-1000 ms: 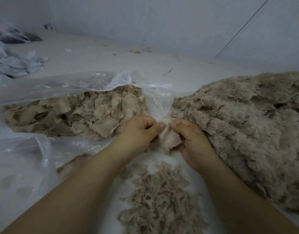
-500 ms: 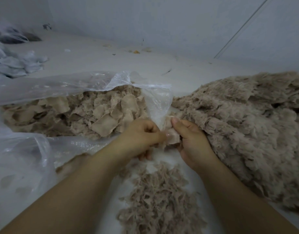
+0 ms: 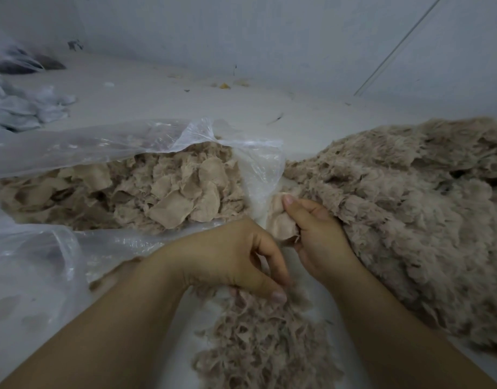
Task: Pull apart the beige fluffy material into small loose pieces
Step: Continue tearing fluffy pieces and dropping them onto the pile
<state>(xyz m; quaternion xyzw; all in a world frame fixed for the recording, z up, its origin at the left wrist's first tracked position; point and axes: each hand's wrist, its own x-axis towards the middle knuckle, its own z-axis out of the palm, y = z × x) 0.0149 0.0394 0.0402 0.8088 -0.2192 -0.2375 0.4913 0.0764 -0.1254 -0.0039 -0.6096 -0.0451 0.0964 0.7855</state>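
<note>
1. Down and away from the right hand [image 3: 317,237] went the left hand [image 3: 241,262]; before, both pinched one piece.
2. Right hand's fingers curl round a beige fluffy piece [image 3: 281,226].
3. Left hand pinches torn bits just above the loose pile [image 3: 264,341].
4. Big fluffy heap [image 3: 410,206] touches the right hand.
5. Clear plastic bag [image 3: 107,147] holds flat scraps.

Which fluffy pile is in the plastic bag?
The left pile of flat patches lies in the bag. The big pile and the shredded pile lie outside it.
</note>
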